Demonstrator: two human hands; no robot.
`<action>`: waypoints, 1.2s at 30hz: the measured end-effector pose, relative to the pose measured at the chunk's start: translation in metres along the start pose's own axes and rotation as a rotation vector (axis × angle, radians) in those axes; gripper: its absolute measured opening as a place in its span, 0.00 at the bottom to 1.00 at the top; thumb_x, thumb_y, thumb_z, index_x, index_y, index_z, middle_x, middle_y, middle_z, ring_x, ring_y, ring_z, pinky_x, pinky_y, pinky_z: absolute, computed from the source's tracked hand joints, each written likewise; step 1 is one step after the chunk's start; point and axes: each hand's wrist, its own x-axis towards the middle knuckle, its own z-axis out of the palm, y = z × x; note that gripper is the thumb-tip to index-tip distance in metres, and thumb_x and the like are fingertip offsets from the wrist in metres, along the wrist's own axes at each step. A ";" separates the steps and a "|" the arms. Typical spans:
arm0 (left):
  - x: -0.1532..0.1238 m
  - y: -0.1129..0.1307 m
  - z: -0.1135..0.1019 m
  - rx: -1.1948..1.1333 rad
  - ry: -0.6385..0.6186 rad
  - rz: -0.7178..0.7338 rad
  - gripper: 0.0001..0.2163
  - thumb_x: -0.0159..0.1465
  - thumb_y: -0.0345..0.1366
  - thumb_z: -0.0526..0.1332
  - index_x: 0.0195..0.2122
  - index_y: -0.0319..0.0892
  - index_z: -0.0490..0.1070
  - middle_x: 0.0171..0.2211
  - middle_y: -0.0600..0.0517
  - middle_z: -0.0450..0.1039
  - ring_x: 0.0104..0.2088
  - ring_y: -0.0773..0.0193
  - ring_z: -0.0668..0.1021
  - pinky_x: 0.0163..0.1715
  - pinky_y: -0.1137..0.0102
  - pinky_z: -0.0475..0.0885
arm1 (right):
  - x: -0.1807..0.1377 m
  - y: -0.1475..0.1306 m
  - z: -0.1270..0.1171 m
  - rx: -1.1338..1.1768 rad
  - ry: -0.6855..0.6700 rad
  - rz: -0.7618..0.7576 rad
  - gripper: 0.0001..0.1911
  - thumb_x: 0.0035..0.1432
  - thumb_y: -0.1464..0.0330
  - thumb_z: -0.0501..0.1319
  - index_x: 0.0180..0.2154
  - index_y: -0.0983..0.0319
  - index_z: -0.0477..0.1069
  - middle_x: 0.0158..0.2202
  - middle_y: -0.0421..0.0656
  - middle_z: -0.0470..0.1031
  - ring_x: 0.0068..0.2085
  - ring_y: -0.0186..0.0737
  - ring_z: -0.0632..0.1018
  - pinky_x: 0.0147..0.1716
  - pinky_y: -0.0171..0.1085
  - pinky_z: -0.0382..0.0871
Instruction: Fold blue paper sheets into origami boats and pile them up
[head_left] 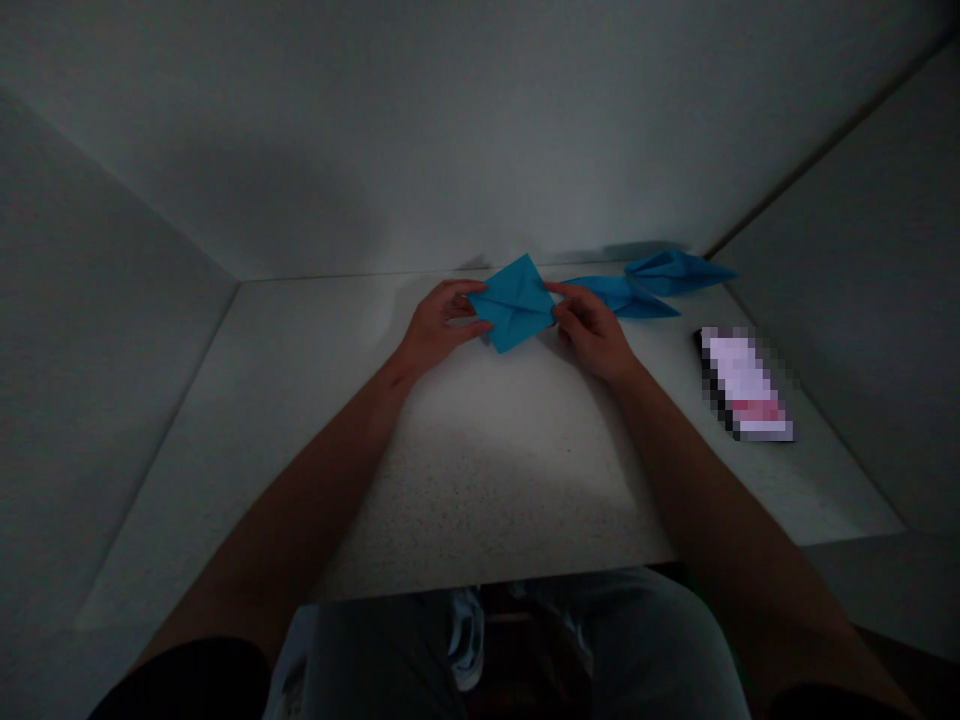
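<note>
A folded blue paper square (516, 298) lies on the white speckled table (480, 470), turned like a diamond. My left hand (439, 325) pinches its left corner with thumb and fingers closed on the paper. My right hand (589, 325) pinches the right corner in the same way. Both forearms reach in from the near edge.
Two finished folded blue paper shapes lie behind my right hand: one (626, 297) close to it, the other (675, 270) at the back right corner. A phone (746, 385) lies flat at the right. Grey walls close the table on the left, back and right.
</note>
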 end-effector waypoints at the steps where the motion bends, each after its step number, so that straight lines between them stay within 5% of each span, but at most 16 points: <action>1: 0.001 0.000 0.000 -0.051 0.001 -0.037 0.34 0.56 0.57 0.84 0.59 0.48 0.82 0.67 0.41 0.77 0.50 0.59 0.86 0.55 0.59 0.86 | 0.000 -0.001 0.001 -0.003 -0.008 0.003 0.32 0.73 0.37 0.62 0.65 0.47 0.79 0.44 0.43 0.82 0.30 0.41 0.77 0.33 0.45 0.78; 4: 0.002 0.001 -0.002 -0.167 0.011 -0.111 0.35 0.54 0.57 0.84 0.58 0.47 0.81 0.64 0.41 0.80 0.47 0.58 0.88 0.51 0.60 0.87 | -0.002 -0.004 0.002 0.003 -0.023 0.016 0.32 0.72 0.36 0.62 0.61 0.48 0.82 0.45 0.43 0.83 0.30 0.41 0.78 0.34 0.45 0.78; 8: 0.003 0.001 -0.003 -0.221 -0.052 -0.146 0.33 0.55 0.54 0.84 0.57 0.45 0.81 0.39 0.50 0.84 0.38 0.61 0.87 0.44 0.64 0.87 | -0.004 -0.007 0.002 0.028 -0.032 0.032 0.31 0.71 0.36 0.64 0.60 0.48 0.84 0.41 0.42 0.83 0.29 0.41 0.79 0.33 0.45 0.77; 10: 0.002 0.002 -0.003 -0.243 -0.068 -0.156 0.32 0.54 0.53 0.85 0.55 0.45 0.81 0.35 0.53 0.83 0.34 0.63 0.85 0.41 0.65 0.86 | -0.004 -0.007 0.002 0.038 -0.033 0.036 0.31 0.70 0.36 0.65 0.60 0.49 0.84 0.41 0.43 0.83 0.29 0.41 0.79 0.34 0.45 0.78; 17: 0.000 0.005 0.000 -0.244 -0.125 -0.156 0.38 0.50 0.53 0.87 0.59 0.46 0.78 0.40 0.51 0.84 0.40 0.58 0.88 0.46 0.61 0.87 | -0.001 -0.003 0.002 0.083 -0.008 0.030 0.35 0.61 0.36 0.74 0.61 0.48 0.83 0.44 0.41 0.81 0.32 0.40 0.79 0.34 0.44 0.83; 24: -0.002 0.006 0.004 -0.235 -0.173 -0.122 0.45 0.51 0.54 0.87 0.68 0.50 0.73 0.49 0.47 0.84 0.47 0.54 0.88 0.52 0.57 0.87 | -0.004 -0.001 0.003 0.053 -0.067 0.078 0.38 0.59 0.41 0.78 0.65 0.47 0.80 0.30 0.38 0.76 0.27 0.41 0.75 0.25 0.42 0.75; 31: -0.002 0.008 0.003 -0.101 -0.079 -0.084 0.37 0.59 0.56 0.83 0.65 0.49 0.76 0.42 0.49 0.84 0.39 0.58 0.86 0.43 0.62 0.87 | -0.002 -0.002 0.007 0.151 0.015 0.046 0.34 0.54 0.43 0.82 0.57 0.51 0.85 0.50 0.44 0.85 0.30 0.36 0.79 0.30 0.41 0.83; 36: -0.002 0.009 -0.001 -0.080 -0.056 -0.100 0.33 0.61 0.53 0.81 0.64 0.48 0.78 0.39 0.50 0.83 0.37 0.60 0.86 0.40 0.66 0.85 | -0.002 -0.003 0.007 0.209 0.070 0.054 0.31 0.54 0.44 0.82 0.54 0.50 0.88 0.52 0.43 0.87 0.29 0.35 0.79 0.31 0.42 0.87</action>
